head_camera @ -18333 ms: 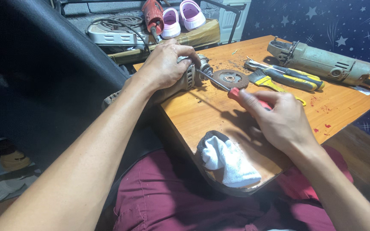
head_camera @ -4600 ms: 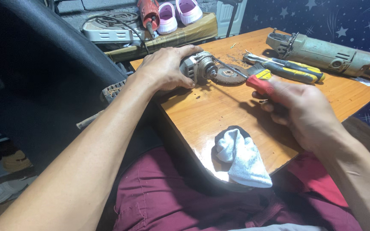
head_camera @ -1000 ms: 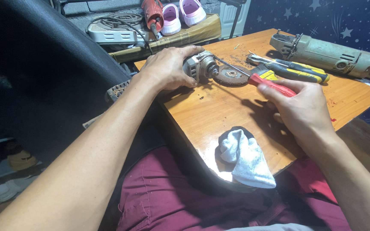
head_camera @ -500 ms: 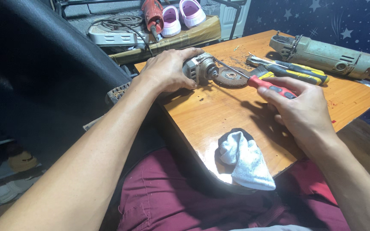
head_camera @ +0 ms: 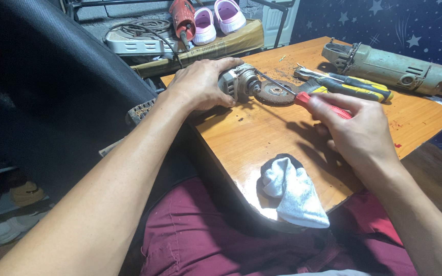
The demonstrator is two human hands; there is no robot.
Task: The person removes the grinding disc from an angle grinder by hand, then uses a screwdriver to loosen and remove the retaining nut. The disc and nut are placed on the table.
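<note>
Since a moment ago your right hand [head_camera: 361, 135], gripping the red-handled screwdriver [head_camera: 323, 105], barely shifts, tip at the grinder head [head_camera: 241, 82] your left hand [head_camera: 200, 84] clasps; steady pressure comes next.

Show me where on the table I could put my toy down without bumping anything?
The barest patch of the wooden table lies between the left hand gripping the small angle grinder, the right hand holding the red-handled screwdriver, and the white cloth. The far right is crowded: pliers and a big grey-green grinder.
</note>
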